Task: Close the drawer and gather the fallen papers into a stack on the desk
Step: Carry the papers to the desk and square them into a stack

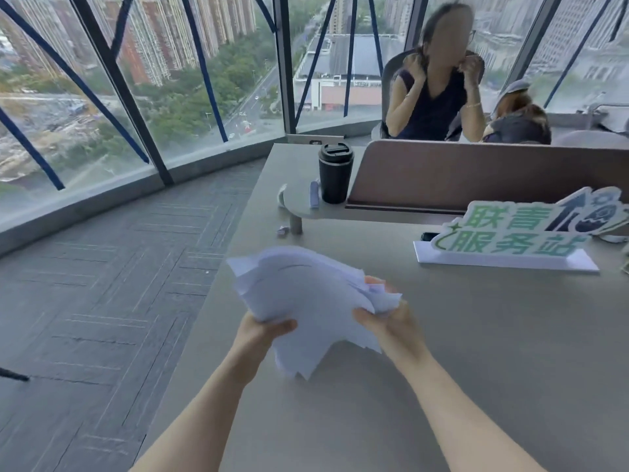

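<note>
Above the near part of the grey desk (476,369), both bare forearms reached forward, the left hand (262,332) and right hand (388,321) raised level with each other. Behind them on the desk stood a white sign (510,240) with green characters reading 联青服务站. Each hand was closed on an edge of the untidy bundle of white papers (306,301), thumbs on top, holding it off the desk.

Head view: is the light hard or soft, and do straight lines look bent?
Head view: soft daylight comes through the windows; the papers cast only a faint shadow on the desk; window frames and desk edge bow from the wide-angle lens; the seated person looks blurred.
</note>
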Motion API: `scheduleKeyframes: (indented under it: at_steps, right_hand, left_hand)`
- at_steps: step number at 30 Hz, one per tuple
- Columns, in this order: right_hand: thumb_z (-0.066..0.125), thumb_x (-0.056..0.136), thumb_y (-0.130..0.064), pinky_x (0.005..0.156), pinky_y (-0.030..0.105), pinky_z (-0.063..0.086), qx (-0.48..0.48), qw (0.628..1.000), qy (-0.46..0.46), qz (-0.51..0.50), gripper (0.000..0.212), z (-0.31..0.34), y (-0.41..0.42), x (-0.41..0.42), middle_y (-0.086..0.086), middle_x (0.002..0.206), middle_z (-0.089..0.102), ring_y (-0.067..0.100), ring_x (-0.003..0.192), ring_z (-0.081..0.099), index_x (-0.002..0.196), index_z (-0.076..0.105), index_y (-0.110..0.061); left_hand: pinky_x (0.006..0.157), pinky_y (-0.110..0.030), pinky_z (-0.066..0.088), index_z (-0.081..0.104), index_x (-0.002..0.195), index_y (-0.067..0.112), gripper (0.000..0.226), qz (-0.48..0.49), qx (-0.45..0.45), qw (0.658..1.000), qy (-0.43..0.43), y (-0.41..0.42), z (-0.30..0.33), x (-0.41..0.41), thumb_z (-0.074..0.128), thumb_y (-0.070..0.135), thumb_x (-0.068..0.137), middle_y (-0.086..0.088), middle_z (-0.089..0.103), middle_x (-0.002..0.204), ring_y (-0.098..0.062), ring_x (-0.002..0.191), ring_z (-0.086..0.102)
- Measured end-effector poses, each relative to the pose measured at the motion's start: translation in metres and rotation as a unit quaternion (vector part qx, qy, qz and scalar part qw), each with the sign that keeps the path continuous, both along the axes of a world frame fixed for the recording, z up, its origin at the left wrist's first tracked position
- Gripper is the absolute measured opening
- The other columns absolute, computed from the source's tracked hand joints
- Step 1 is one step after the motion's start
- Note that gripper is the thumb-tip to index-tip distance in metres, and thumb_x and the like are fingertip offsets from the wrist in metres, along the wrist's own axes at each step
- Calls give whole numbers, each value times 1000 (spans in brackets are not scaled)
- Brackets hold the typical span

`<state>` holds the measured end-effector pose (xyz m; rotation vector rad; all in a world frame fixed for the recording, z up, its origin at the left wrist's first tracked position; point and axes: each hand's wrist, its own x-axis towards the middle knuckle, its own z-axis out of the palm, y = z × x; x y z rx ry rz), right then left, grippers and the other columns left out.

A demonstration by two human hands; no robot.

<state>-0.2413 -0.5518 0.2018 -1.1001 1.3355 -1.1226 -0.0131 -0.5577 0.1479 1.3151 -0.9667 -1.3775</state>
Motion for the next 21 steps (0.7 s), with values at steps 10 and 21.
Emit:
scheduleKeyframes:
  at_steps: [10, 21]
  right_hand:
    - [80, 74, -31, 91, 19, 39, -187, 937, 286, -68, 72, 47, -32, -27, -24, 116, 57, -3, 113, 49, 134, 43, -44]
    - [81, 70, -29, 58, 33, 35, 49, 988, 123, -77, 47, 5, -34, -38, 39, 67, 51, 16, 58, 46, 67, 56, 10]
  left_hand:
    - [54, -27, 31, 60, 68, 9, 13, -8, -93, 962, -257, -51, 38, 14, 73, 10, 68, 4, 47, 58, -15, 56, 37]
    - [111, -44, 30, 30, 144, 38, 99, 64, -119, 874, -467, -79, 64, 85, 84, 42, 61, 0, 47, 144, -27, 132, 42]
